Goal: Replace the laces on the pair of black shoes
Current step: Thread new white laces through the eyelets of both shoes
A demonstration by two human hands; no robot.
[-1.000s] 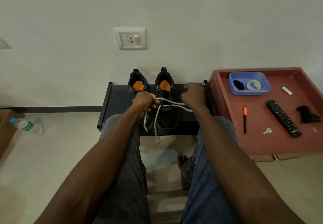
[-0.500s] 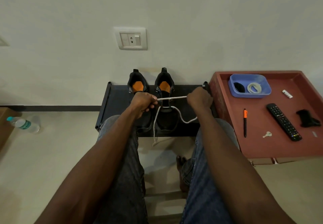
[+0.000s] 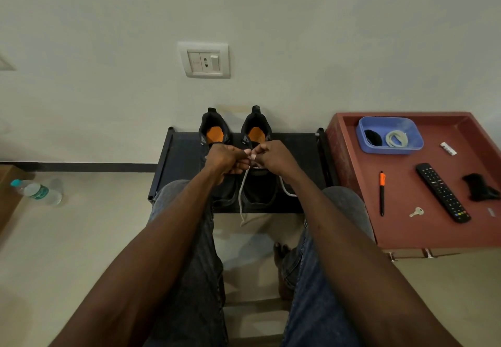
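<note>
Against a pale wall with a switch plate [image 3: 205, 60], a low black surface [image 3: 184, 162] carries my pair of black shoes [image 3: 234, 157] side by side, heels to the wall, with a red tray table [image 3: 423, 227] just to its right holding a blue tub [image 3: 390, 135], a remote [image 3: 442, 192], a pen [image 3: 382, 192] and a key [image 3: 416, 211]. My left hand [image 3: 226, 158] and right hand [image 3: 272, 155] meet over the right-hand shoe, fingers curled, each pinching the white lace [image 3: 242, 197], whose loose ends trail down past the front edge.
</note>
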